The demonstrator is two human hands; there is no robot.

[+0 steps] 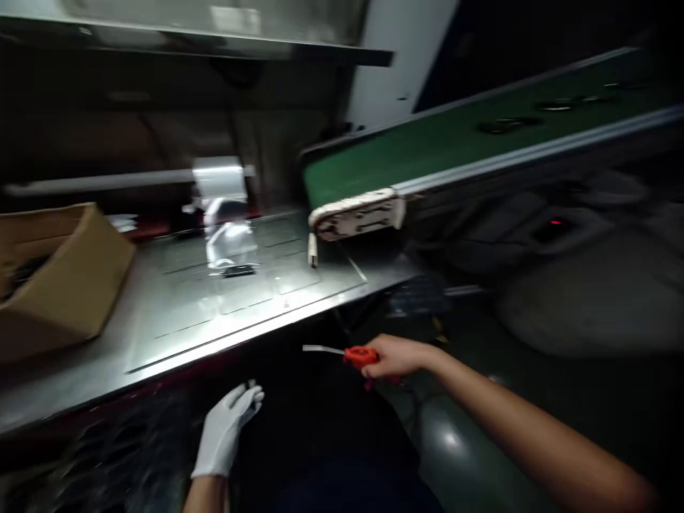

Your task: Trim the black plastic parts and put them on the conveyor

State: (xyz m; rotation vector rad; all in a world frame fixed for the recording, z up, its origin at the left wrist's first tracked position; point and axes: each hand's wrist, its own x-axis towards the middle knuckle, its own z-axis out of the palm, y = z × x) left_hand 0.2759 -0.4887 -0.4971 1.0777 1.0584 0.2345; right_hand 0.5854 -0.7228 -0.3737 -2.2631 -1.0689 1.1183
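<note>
Below the near edge of the metal bench [120,338], both hands were apart, over the dark area by the wearer's lap. Right hand [398,356], bare: fingers closed round the red handle of a tool [360,355], its thin, pale, slightly bent tip pointing left, clear of the bench. Left hand [227,424], white-gloved: fingers curled, with a small dark spot at the fingertips; could not tell whether anything was pinched there.

Surroundings: cardboard box [83,299] at the left of the bench; clear, shiny object [227,214] standing near the middle, with a flat dark piece [239,271] at its foot; green conveyor [385,160] sloping up to the right, dark items [507,125] on its belt. A black tray [117,456] lay at lower left, poorly lit.

Risks, as judged: (1) The tip was long and thin; if raised too near the bench, it could catch the front edge and twist in the grip. (2) It was directed toward the gloved side; bringing the hands together carelessly could jab the glove. (3) Any small part in the left fingers could slip, the glove dulling touch, and be lost in the dark below. (4) A wide sweep across the bench could topple the clear object, which looked light. (5) Lifting the right arm without looking could knock the overhanging conveyor end.
</note>
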